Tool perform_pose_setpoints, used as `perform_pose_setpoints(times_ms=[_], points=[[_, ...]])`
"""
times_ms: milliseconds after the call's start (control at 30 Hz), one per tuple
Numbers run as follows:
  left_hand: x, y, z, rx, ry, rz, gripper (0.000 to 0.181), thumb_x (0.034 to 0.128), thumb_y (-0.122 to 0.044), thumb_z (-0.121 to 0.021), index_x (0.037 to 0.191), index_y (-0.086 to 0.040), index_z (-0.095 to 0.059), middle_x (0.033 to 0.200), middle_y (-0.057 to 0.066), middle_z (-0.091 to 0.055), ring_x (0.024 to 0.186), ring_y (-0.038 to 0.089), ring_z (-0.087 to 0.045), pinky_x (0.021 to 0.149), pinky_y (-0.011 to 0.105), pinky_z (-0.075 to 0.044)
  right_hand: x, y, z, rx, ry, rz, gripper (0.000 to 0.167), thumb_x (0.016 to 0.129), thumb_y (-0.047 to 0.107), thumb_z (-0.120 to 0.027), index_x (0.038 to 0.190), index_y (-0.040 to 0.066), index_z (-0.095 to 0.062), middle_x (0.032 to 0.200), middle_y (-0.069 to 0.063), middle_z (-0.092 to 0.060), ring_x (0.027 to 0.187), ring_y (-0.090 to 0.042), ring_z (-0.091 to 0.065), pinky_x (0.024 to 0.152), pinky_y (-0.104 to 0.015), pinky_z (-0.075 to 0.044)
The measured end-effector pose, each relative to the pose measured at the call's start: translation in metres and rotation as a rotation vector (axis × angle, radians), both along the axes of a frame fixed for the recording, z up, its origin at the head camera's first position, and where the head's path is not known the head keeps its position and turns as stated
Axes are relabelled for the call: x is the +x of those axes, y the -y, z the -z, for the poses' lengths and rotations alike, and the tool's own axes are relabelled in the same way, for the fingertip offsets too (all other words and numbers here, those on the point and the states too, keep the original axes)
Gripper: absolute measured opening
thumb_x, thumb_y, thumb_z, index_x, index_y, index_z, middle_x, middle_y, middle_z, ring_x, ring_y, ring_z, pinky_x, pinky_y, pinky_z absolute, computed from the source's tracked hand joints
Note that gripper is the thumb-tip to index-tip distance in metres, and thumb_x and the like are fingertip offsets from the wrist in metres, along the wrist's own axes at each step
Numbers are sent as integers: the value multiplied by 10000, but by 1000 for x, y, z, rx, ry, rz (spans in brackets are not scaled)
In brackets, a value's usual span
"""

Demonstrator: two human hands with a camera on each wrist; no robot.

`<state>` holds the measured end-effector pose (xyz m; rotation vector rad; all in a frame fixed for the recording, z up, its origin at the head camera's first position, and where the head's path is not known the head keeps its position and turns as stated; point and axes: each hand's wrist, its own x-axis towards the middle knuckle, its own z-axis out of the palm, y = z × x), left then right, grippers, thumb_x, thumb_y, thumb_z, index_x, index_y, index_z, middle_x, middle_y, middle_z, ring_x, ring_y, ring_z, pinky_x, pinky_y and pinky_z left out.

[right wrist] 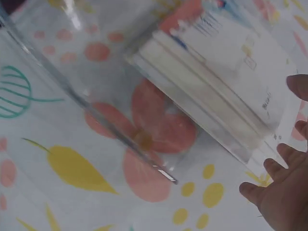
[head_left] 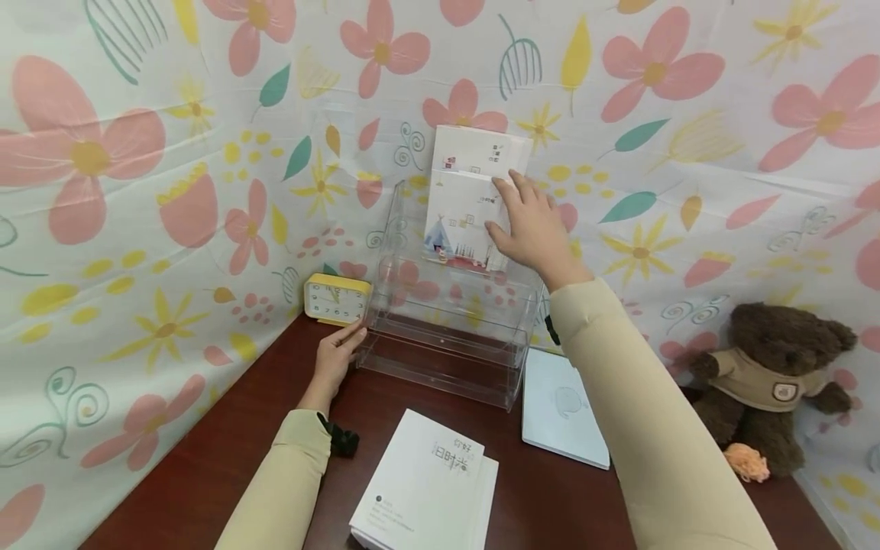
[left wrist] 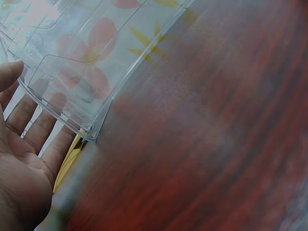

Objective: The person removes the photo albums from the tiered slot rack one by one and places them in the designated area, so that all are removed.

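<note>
White illustrated books [head_left: 457, 210] lean upright in the top tier of a clear plastic rack [head_left: 440, 367]. My right hand [head_left: 536, 225] is at their right edge with its fingers spread; the right wrist view shows its fingertips beside the top corner of the books [right wrist: 231, 72]. Whether they touch the covers I cannot tell. Low at the rack's left side, my left hand [head_left: 335, 357] rests against the side panel. In the left wrist view its fingers [left wrist: 41, 127] extend fairly straight behind the clear panel [left wrist: 72, 91], with the thumb near the edge.
A stack of white books [head_left: 426, 489] lies on the dark red table in front of the rack. Right of the rack lies a pale blue book [head_left: 564, 409]. A yellow clock [head_left: 337, 298] stands left, a brown teddy bear [head_left: 763, 382] right, with an orange bundle [head_left: 747, 463] by it.
</note>
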<state>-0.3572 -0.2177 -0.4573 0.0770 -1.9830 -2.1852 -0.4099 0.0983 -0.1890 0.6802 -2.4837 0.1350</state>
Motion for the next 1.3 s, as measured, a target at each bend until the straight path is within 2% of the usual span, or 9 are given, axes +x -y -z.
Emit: perform_pose_setpoints(times_ms=[100,200,333,500,633,800,1033,1133,1300], points=[[3,-2,-5,7,23,11,473,1002,-235,-661,1448,-115,-558,1550,99,-435,1387,306,-450,1093,534,-407,-6,9,-9,48,61,78,746,1005,380,-548,1624,163,-193,1655,-167,-171,1503,-412,-168,1152,-685,-168],[-9,1,8,24,20,8,475,986,-267,-684,1434,-149,-579,1547,77,-442,1398,292,-433,1102,531,-398,-9,17,-13,74,122,133,759,1010,382,-527,1628,140,-158,1639,-186,-204,1487,-436,-190,1153,-685,-160],[-16,3,16,17,1,-11,489,962,-344,-709,1417,-199,-605,1529,44,-473,1383,265,-457,1102,519,-403,-8,24,-14,29,89,127,627,997,351,-572,1533,128,-335,1574,-209,-278,1430,-449,-284,1146,-654,-217],[-17,1,17,-10,-32,-34,500,945,-391,-718,1399,-204,-628,1500,42,-511,1336,264,-515,1070,512,-441,-2,26,-11,62,6,47,394,991,298,-615,1308,133,-450,1482,-189,-413,1287,-444,-449,1065,-627,-338],[-16,1,16,-16,-39,-49,475,944,-384,-720,1381,-213,-646,1485,39,-529,1319,260,-532,1057,510,-454,1,28,-4,200,-73,-40,477,1001,272,-616,1432,214,-421,1275,-163,-590,970,-379,-601,778,-545,-501],[-16,2,17,-6,-28,-45,451,965,-352,-701,1391,-218,-637,1499,31,-513,1334,257,-517,1074,505,-439,3,24,7,289,-278,-205,585,987,223,-651,1514,338,-426,1071,-149,-654,650,-315,-565,483,-436,-458],[-14,3,16,11,-16,-48,460,960,-339,-711,1391,-197,-636,1493,41,-519,1334,264,-516,1070,505,-443,9,17,18,340,-366,-401,606,983,176,-652,1514,388,-450,1012,-90,-682,464,-202,-375,398,-355,-345],[-14,3,16,14,-16,-43,464,958,-343,-714,1392,-201,-636,1493,39,-519,1335,257,-516,1072,503,-442,14,17,27,351,-378,-420,587,1000,171,-624,1515,389,-449,959,-59,-691,460,-179,-345,379,-332,-312],[-14,1,16,4,-12,-37,467,955,-361,-714,1392,-218,-636,1496,35,-515,1342,248,-507,1079,505,-434,23,15,44,320,-427,-397,534,1032,133,-557,1499,377,-472,1053,-56,-711,489,-190,-369,383,-313,-301]])
